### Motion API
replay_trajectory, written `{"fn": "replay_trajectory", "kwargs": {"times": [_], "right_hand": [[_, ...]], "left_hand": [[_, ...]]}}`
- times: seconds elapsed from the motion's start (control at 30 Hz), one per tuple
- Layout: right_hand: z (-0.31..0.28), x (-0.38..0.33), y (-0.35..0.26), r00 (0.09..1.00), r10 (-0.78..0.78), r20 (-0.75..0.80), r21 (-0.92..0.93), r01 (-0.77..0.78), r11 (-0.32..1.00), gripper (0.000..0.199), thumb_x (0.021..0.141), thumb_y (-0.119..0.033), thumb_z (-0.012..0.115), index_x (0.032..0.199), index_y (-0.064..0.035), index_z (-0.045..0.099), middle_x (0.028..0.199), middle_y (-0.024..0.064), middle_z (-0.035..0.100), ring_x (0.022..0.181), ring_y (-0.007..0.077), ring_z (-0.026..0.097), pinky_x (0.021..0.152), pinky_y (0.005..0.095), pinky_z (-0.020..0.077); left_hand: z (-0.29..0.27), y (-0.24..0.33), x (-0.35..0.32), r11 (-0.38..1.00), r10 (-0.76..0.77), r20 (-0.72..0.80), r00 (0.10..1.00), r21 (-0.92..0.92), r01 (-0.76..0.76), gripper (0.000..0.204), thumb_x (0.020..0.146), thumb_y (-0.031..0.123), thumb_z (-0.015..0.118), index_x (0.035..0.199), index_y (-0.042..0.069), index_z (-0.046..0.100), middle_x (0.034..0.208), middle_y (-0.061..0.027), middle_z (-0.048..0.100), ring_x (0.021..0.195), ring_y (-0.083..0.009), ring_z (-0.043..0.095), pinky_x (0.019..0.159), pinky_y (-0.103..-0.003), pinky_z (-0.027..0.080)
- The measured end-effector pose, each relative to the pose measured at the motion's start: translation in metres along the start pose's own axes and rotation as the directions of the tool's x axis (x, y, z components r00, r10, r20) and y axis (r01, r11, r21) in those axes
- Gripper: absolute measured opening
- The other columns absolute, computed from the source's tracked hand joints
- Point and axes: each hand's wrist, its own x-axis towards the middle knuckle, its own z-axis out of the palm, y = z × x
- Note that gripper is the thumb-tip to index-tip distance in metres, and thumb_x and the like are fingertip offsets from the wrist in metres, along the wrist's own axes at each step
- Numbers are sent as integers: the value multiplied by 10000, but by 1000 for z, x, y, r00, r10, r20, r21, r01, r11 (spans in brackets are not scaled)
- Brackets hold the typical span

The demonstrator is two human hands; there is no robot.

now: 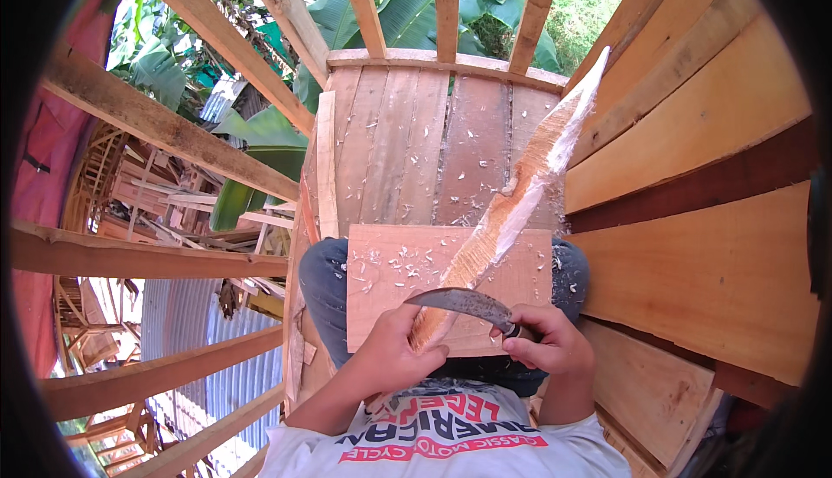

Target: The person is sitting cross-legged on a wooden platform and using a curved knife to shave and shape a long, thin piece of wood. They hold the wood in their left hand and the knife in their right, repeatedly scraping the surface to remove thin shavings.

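A long, roughly carved piece of wood (511, 209) slants from my lap up to the far right, where it narrows to a point. Its sides are pale and its cut face is tan. My left hand (394, 344) is closed round the near end. In my right hand (550, 339) is the dark handle of a curved knife (472, 303). The blade points left and lies across the wood near its lower end, with the tip close to my left hand. Under the wood a flat board (368, 305) rests across my thighs, sprinkled with shavings.
Plank flooring (390, 149) dotted with shavings stretches ahead to a low wooden edge. Slatted railing posts (156, 261) stand on the left, and a wall of wide boards (693, 261) rises close on the right. Banana leaves (390, 6) hang beyond the far rail.
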Motion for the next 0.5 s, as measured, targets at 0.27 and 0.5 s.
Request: {"fn": "replay_trajectory", "kwargs": {"times": [0.27,0.5], "right_hand": [[-4,-3,2,994,103,-23,147,-99,984,252,875,-19,608,1093,-24,483,614,-11,527,453,25,447,399,173,308],[1,3,26,955,15,-297,341,91,936,381,829,22,649,1137,-39,433,668,53,607,436,37,454,380,184,306]], "left_hand": [[-2,-7,-4,997,-79,19,997,13,79,404,692,127,669,1038,-6,508,715,-122,530,654,-166,527,612,-312,441],[-4,6,-2,969,-247,69,967,17,246,562,673,99,711,1178,-28,498,927,-98,577,850,-148,533,776,-287,439]]}}
